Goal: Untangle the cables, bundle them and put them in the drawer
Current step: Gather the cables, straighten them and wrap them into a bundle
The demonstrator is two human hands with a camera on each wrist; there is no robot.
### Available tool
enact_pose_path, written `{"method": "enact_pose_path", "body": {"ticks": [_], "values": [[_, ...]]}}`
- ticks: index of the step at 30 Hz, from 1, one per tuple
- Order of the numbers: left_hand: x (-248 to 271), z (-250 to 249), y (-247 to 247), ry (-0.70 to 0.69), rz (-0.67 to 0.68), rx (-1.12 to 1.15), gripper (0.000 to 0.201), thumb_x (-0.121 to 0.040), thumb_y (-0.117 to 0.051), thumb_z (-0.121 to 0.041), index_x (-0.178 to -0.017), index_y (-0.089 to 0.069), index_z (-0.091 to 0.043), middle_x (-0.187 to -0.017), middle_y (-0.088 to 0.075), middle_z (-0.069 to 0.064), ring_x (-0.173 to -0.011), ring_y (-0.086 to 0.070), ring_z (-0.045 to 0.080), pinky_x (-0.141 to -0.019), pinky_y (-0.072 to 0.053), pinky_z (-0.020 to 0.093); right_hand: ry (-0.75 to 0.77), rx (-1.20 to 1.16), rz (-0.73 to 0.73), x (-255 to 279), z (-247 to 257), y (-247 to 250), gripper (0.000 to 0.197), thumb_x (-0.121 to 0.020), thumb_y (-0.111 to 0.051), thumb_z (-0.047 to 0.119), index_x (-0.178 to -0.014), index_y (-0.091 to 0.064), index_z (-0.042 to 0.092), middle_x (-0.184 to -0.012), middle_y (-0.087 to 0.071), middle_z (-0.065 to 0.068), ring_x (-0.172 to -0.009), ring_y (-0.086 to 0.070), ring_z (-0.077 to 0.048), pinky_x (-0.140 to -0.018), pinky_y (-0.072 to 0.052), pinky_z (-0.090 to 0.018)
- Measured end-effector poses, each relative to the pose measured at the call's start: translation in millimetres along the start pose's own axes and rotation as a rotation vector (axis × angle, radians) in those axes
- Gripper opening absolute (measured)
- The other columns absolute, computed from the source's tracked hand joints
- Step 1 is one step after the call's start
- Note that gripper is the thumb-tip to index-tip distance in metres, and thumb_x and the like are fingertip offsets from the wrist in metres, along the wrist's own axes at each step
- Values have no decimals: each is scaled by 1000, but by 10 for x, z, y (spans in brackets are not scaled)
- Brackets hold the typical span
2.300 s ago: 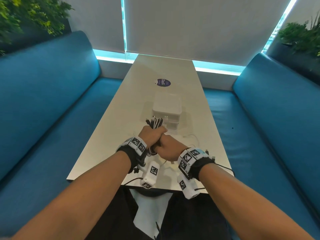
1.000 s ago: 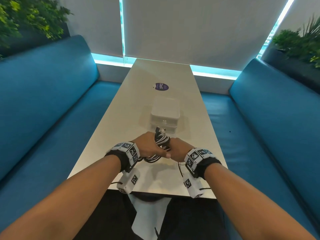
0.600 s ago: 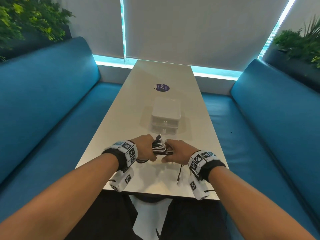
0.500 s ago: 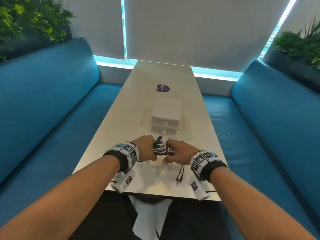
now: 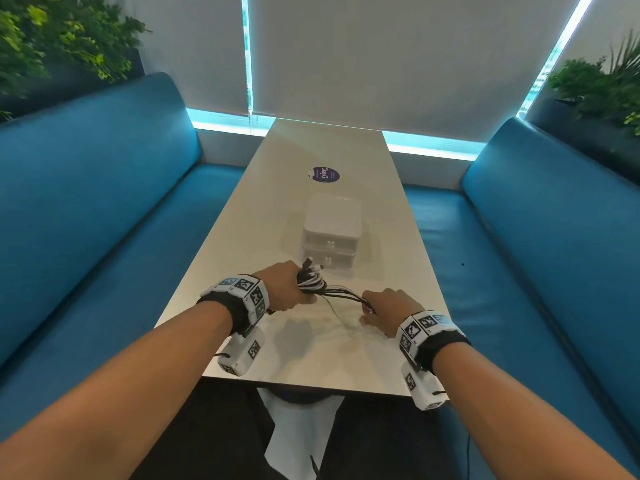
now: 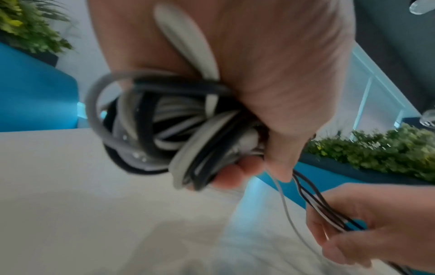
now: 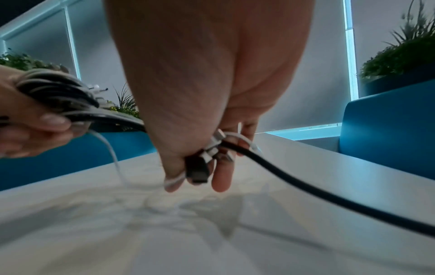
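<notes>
A round purple sticker [image 5: 324, 174] reading "ClayG" lies far along the worktop [image 5: 249, 216], beyond the white two-drawer box [image 5: 331, 233]. The left hand [image 5: 289, 287] grips a black-and-white coiled cable bundle [image 5: 311, 280] above the near worktop. The right hand [image 5: 389, 306], now drawn away to the right, pinches the loose plug ends [image 7: 207, 154], stretching the strands [image 5: 344, 294] between.

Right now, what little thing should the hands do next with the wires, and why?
Probably wind the loose ends around the coil. The left hand grips the cable coil, while the right hand pinches the loose ends pulled out sideways. The white drawer box looks closed, so bundling likely comes first.
</notes>
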State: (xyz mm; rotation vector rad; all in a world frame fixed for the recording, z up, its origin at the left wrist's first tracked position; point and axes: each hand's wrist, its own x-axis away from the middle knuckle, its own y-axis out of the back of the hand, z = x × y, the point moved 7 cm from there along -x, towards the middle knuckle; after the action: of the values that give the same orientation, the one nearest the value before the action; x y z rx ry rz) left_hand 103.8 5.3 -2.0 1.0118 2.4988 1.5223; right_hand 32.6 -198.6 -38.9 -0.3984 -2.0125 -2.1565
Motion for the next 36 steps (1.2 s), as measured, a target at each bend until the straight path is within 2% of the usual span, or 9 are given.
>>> {"method": "enact_pose_path", "body": {"ticks": [5,9,11,15,19,24,29,34,36], "values": [[-13,35,149,-14,-79,-11,27,-84,-72,-38,-73,-53,-23,-71,-58,-2,-70,-57,20,-68,-43,30,-24,-37,-43,25,39,70,32,-98,-49,47,-114,-54,20,-105,-63,-5,-102,-59,-30,-79,-38,-34],[-22,-146,36,-56,-28,-108,28,-84,-73,-38,-71,-51,-25,-72,-60,-3,-76,-63,23,-74,-50,33,111,-309,-94,-23,304,149,89,-79,-67,62,-150,-27,27,-142,-49,0,-128,-49,-24,-107,-38,-40],[-33,-231,-9,-81,-18,-140,27,-84,-71,-35,-69,-52,-25,-71,-61,-3,-75,-63,23,-71,-51,34,185,-408,-115,-65,488,197,104,-69,-72,67,-153,-22,30,-146,-47,4,-131,-46,-20,-108,-38,-41],[-6,-330,24,-115,-60,-64,20,-84,-68,-21,-69,-56,-23,-68,-60,-1,-69,-61,23,-58,-41,27,219,-575,-113,-124,701,309,61,-79,-78,42,-133,-53,27,-122,-65,5,-107,-60,-16,-89,-44,-31],[-41,-169,241,-128,-178,151,18,-84,-73,-28,-73,-59,-30,-67,-58,-10,-71,-58,19,-70,-40,27,157,-607,-137,-204,519,242,7,-96,-55,21,-97,-62,21,-90,-70,5,-87,-66,-18,-75,-46,-30],[-9,-6,391,-37,-351,405,30,-89,-72,-21,-67,-52,-27,-60,-51,-10,-58,-50,11,-57,-37,17,113,-679,-144,-183,483,152,15,-103,-37,23,-106,-51,19,-81,-57,0,-69,-56,-22,-65,-49,-41],[17,8,391,30,-439,617,33,-91,-70,-17,-66,-49,-18,-59,-48,-3,-53,-45,10,-61,-37,26,118,-705,-146,-160,517,116,20,-102,-39,27,-115,-52,19,-93,-65,-4,-77,-65,-16,-66,-47,-30],[9,87,251,110,-317,688,39,-89,-72,-38,-69,-60,-7,-54,-60,9,-37,-52,16,-43,-41,23,123,-655,-134,-165,513,53,22,-104,-35,26,-95,-53,19,-83,-71,-2,-82,-67,-22,-77,-51,-35],[-3,76,149,97,-241,701,43,-82,-78,-47,-75,-62,-8,-59,-64,9,-45,-59,19,-47,-48,27,132,-647,-182,-181,558,104,25,-105,-31,29,-99,-53,19,-89,-68,-6,-83,-66,-26,-80,-53,-40]]}}
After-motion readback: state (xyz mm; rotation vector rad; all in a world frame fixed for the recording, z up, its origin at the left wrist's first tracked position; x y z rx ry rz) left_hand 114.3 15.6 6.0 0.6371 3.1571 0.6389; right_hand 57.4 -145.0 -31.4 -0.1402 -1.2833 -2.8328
